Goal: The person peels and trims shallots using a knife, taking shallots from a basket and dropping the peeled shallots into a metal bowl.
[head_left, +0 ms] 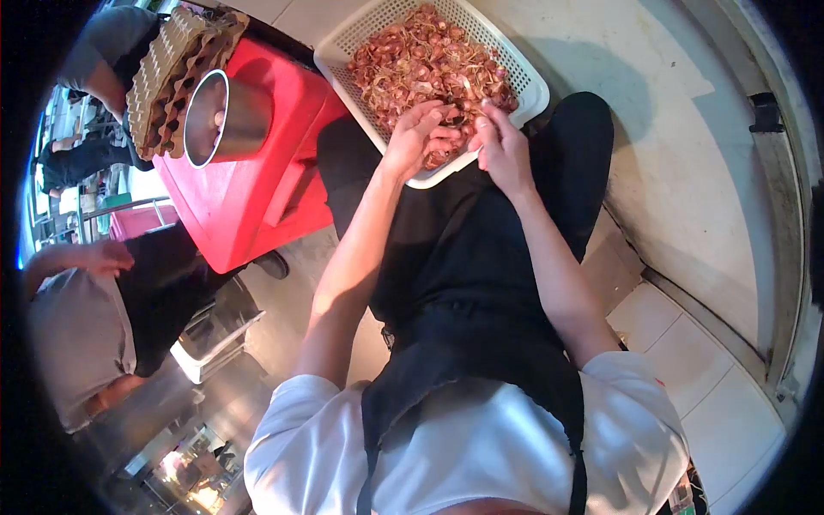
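Small reddish shallots (421,60) with dry roots and loose skins fill a white perforated plastic basket (530,96), which rests at my knees. Over its near end, my left hand (419,137) has its fingers curled, with a shallot apparently held at the fingertips. Close beside it, my right hand (505,150) pinches thumb and forefinger together at the same spot, on what looks like the shallot's end. The fingers partly hide the held piece.
A red plastic stool or box (236,202) stands at left, bearing a steel pot (249,116) with a few pale pieces inside. Stacked egg trays (176,77) lie behind it. Other people (86,330) are at far left. A pale wall (669,163) rises at right.
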A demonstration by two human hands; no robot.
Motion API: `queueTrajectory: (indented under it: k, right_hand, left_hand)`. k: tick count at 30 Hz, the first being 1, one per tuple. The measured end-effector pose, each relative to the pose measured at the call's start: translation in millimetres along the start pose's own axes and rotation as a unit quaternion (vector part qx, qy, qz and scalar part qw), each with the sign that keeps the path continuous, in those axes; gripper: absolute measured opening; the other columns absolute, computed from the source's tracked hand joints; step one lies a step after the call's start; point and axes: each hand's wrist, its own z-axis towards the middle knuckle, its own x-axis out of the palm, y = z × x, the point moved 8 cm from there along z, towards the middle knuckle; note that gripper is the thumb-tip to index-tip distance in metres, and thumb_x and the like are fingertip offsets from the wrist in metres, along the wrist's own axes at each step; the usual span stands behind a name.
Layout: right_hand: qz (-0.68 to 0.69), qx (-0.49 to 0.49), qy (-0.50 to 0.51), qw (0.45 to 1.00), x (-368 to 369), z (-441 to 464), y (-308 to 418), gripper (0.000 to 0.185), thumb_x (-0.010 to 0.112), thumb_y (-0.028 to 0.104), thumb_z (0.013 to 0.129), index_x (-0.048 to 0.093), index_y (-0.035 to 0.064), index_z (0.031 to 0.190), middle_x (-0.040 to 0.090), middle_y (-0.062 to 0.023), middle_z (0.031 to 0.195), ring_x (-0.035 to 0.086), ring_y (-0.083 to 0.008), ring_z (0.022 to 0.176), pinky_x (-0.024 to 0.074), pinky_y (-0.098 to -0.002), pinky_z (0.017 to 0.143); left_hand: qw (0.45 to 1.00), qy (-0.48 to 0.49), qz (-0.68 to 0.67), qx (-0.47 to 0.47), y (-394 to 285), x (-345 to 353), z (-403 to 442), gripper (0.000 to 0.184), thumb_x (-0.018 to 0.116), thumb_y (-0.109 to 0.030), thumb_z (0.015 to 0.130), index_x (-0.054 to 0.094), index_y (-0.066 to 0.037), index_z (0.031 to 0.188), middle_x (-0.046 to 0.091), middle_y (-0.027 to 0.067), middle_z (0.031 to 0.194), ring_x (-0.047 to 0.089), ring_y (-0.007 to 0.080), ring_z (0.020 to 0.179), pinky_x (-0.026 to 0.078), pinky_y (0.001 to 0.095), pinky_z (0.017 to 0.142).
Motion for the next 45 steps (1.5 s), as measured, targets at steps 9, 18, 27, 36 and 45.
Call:
queueTrajectory:
  k: [9, 18, 27, 36, 45]
  right_hand:
    - [0.015, -0.016, 0.081, 0.996, 36.6, -14.8, 10.2, 0.032, 0.053, 0.022, 0.097, 0.056, 0.001, 0.121, 0.064, -0.0041, 0.069, 0.057, -0.0087, 0.055, 0.0462, -0.0263, 0.051]
    - [-0.049, -0.029, 0.063, 0.996, 38.3, -16.6, 11.5, 0.03, 0.053, 0.021, 0.097, 0.057, 0.0021, 0.12, 0.068, -0.0079, 0.076, 0.064, -0.0139, 0.061, 0.0501, -0.0306, 0.057]
    - [-0.06, -0.06, 0.057, 0.995, 37.8, -16.6, 11.0, 0.029, 0.054, 0.021, 0.096, 0.057, 0.0035, 0.12, 0.066, -0.0089, 0.071, 0.065, -0.0162, 0.06, 0.0499, -0.0313, 0.056]
    - [-0.014, -0.039, 0.061, 0.997, 39.2, -12.3, 1.9, 0.027, 0.053, 0.02, 0.097, 0.057, 0.0017, 0.115, 0.062, -0.0066, 0.066, 0.06, -0.0136, 0.055, 0.0475, -0.03, 0.051]
    - [0.115, 0.061, 0.084, 0.988, 40.4, -8.6, -7.7, 0.03, 0.05, 0.021, 0.1, 0.051, 0.0015, 0.123, 0.057, -0.0033, 0.066, 0.043, -0.0044, 0.043, 0.0347, -0.0203, 0.039]
  left_hand:
    - [0.989, 0.021, -0.136, 0.054, 6.7, 3.8, -19.8, 0.028, 0.05, -0.005, 0.098, 0.05, 0.003, 0.125, 0.064, 0.0138, 0.105, 0.065, 0.0204, 0.088, 0.057, 0.0318, 0.074]
    - [0.989, -0.061, -0.109, 0.085, 8.0, -8.1, -23.4, 0.021, 0.055, -0.002, 0.096, 0.058, 0.005, 0.115, 0.066, 0.012, 0.102, 0.066, 0.0184, 0.086, 0.057, 0.0307, 0.076]
    - [0.987, -0.086, -0.102, 0.093, 10.9, -14.8, -24.6, 0.019, 0.059, 0.0, 0.093, 0.061, 0.005, 0.111, 0.068, 0.0123, 0.097, 0.067, 0.0186, 0.084, 0.058, 0.0306, 0.078]
    - [0.988, -0.099, 0.039, 0.113, 4.3, -12.9, -27.9, 0.023, 0.063, -0.003, 0.091, 0.061, 0.003, 0.113, 0.069, 0.0086, 0.099, 0.067, 0.0148, 0.086, 0.054, 0.0268, 0.074]
    - [0.986, -0.104, -0.012, 0.132, 6.2, -7.9, -25.4, 0.028, 0.059, -0.002, 0.093, 0.057, 0.004, 0.12, 0.066, 0.0102, 0.105, 0.065, 0.0167, 0.093, 0.054, 0.0286, 0.083]
